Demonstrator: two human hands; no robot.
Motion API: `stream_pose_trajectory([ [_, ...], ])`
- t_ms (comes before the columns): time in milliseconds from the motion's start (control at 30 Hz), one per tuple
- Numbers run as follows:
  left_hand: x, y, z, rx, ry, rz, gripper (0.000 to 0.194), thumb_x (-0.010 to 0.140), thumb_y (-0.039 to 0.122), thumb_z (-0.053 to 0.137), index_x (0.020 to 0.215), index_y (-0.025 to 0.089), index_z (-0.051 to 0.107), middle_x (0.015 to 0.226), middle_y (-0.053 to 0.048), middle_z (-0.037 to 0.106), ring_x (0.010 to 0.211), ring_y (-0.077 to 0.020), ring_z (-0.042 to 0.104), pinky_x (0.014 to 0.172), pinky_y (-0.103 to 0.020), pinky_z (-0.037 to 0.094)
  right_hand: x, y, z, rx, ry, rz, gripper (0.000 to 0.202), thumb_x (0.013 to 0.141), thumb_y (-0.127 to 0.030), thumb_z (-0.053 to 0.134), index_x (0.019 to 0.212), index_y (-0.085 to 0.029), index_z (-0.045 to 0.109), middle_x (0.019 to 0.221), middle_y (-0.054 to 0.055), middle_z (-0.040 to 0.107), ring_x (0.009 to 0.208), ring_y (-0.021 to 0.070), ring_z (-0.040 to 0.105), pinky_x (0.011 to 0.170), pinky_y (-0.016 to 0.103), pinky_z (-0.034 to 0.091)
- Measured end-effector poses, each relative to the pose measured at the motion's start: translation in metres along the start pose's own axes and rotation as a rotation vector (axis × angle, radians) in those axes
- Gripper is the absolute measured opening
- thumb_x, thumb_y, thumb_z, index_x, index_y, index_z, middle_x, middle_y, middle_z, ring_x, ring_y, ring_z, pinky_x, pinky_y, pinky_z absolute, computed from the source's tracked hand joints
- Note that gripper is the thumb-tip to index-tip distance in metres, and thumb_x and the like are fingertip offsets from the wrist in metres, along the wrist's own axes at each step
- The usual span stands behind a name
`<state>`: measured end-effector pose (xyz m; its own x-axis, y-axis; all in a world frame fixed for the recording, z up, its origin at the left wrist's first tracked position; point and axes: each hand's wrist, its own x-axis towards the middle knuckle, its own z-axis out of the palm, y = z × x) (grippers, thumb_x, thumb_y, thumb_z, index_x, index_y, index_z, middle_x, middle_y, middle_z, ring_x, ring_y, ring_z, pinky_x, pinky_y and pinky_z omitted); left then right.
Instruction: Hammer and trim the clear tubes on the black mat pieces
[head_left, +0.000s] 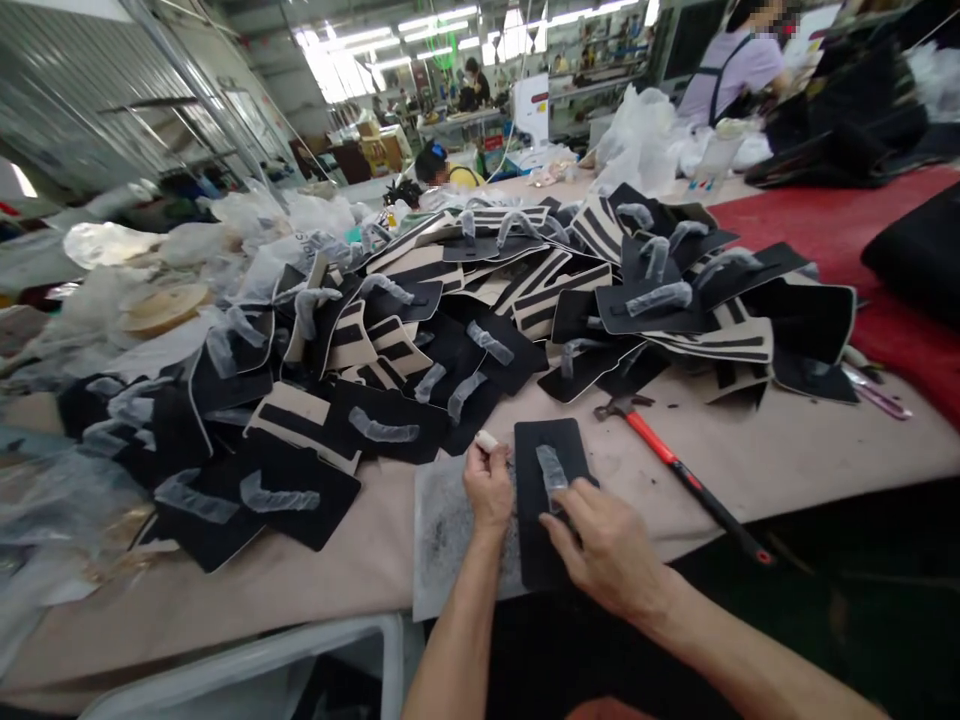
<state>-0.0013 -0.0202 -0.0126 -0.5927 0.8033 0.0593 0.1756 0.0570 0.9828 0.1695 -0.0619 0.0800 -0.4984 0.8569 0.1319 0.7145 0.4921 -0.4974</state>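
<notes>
A black panel with a plastic-wrapped handle lies at the table's front edge, partly over a worn grey board. My right hand is on the panel, thumb and fingers pinched at the lower end of the wrapped handle. Just left of the panel, above the board, my left hand is closed, with a small white piece showing at its fingertips. What that piece is cannot be made out.
Similar panels form a wide heap behind my hands. A red-handled hammer lies to the right, with pink-handled scissors beyond. A pale bin stands below the front edge. A person sits at the back right.
</notes>
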Motion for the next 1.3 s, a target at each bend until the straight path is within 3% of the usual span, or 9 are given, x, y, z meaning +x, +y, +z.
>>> stream_pose_trajectory([
  [67,-0.001,-0.001,0.001,-0.014,-0.004,-0.005,0.02,0.089,0.039,0.06,0.088,0.019,0.06,0.08,-0.004,0.071,0.076,-0.02,0.07,0.073,-0.029,0.053,0.004,0.015,0.0,0.057,0.067,0.078,0.037,0.091,-0.034,0.056,0.122,-0.013,0.058,0.118,0.016,0.06,0.104,0.0274,0.061,0.088,0.039,0.049],
  [133,-0.001,-0.001,0.001,-0.02,-0.004,-0.003,0.02,0.088,0.038,0.061,0.087,0.018,0.061,0.081,-0.004,0.072,0.078,-0.0195,0.07,0.074,-0.029,0.054,0.007,0.027,0.003,0.141,0.002,0.145,0.056,0.086,-0.035,0.061,0.136,-0.014,0.049,0.13,0.017,0.056,0.113,0.0279,0.059,0.093,0.04,0.049],
  [267,0.003,0.006,-0.001,-0.147,-0.014,-0.058,0.027,0.084,0.042,0.066,0.091,0.017,0.062,0.085,-0.005,0.073,0.081,-0.0192,0.071,0.078,-0.03,0.056,0.007,0.032,0.014,0.197,-0.171,0.198,0.063,0.086,-0.036,0.057,0.143,-0.015,0.043,0.124,0.015,0.063,0.108,0.0278,0.064,0.092,0.04,0.049],
  [400,0.012,0.022,0.008,-0.309,-0.104,-0.075,0.034,0.082,0.045,0.07,0.099,0.016,0.061,0.09,-0.006,0.073,0.085,-0.0205,0.073,0.08,-0.033,0.058,0.002,0.027,0.017,0.122,-0.242,0.291,0.064,0.089,-0.037,0.05,0.146,-0.009,0.039,0.095,0.014,0.073,0.086,0.0287,0.069,0.079,0.04,0.049],
  [533,0.017,0.036,0.03,-0.335,-0.31,-0.052,0.037,0.081,0.046,0.072,0.101,0.016,0.062,0.089,-0.007,0.073,0.084,-0.0211,0.073,0.081,-0.035,0.06,-0.002,0.028,0.014,0.053,-0.275,0.259,0.063,0.086,-0.032,0.049,0.144,-0.007,0.041,0.098,0.018,0.073,0.088,0.031,0.07,0.08,0.04,0.048],
  [633,0.017,0.031,0.044,-0.325,-0.407,-0.068,0.039,0.081,0.048,0.072,0.1,0.015,0.062,0.088,-0.007,0.073,0.081,-0.0204,0.073,0.08,-0.035,0.06,-0.003,0.032,0.011,0.01,-0.304,0.25,0.064,0.084,-0.029,0.049,0.144,-0.009,0.043,0.097,0.017,0.073,0.088,0.031,0.07,0.079,0.04,0.048],
  [833,0.019,0.012,0.044,-0.407,-0.357,-0.142,0.044,0.083,0.052,0.069,0.103,0.015,0.058,0.086,-0.006,0.072,0.078,-0.0206,0.073,0.075,-0.036,0.061,0.003,0.039,0.011,0.051,-0.303,0.272,0.056,0.083,-0.027,0.05,0.138,-0.017,0.053,0.089,0.012,0.074,0.085,0.0278,0.07,0.077,0.036,0.046],
  [967,0.019,0.01,0.04,-0.365,-0.43,-0.134,0.043,0.084,0.052,0.068,0.103,0.015,0.058,0.086,-0.007,0.071,0.077,-0.0207,0.074,0.073,-0.034,0.061,0.006,0.042,0.014,0.103,-0.282,0.306,0.044,0.089,-0.031,0.047,0.129,-0.019,0.061,0.09,0.011,0.075,0.085,0.0271,0.07,0.077,0.035,0.045],
  [1300,0.018,0.01,0.041,-0.337,-0.456,-0.077,0.038,0.085,0.049,0.069,0.1,0.015,0.06,0.086,-0.006,0.073,0.08,-0.0207,0.074,0.077,-0.033,0.061,0.002,0.044,0.025,0.081,-0.237,0.293,0.043,0.092,-0.036,0.047,0.129,-0.02,0.06,0.092,0.011,0.076,0.086,0.0279,0.071,0.076,0.035,0.046],
])
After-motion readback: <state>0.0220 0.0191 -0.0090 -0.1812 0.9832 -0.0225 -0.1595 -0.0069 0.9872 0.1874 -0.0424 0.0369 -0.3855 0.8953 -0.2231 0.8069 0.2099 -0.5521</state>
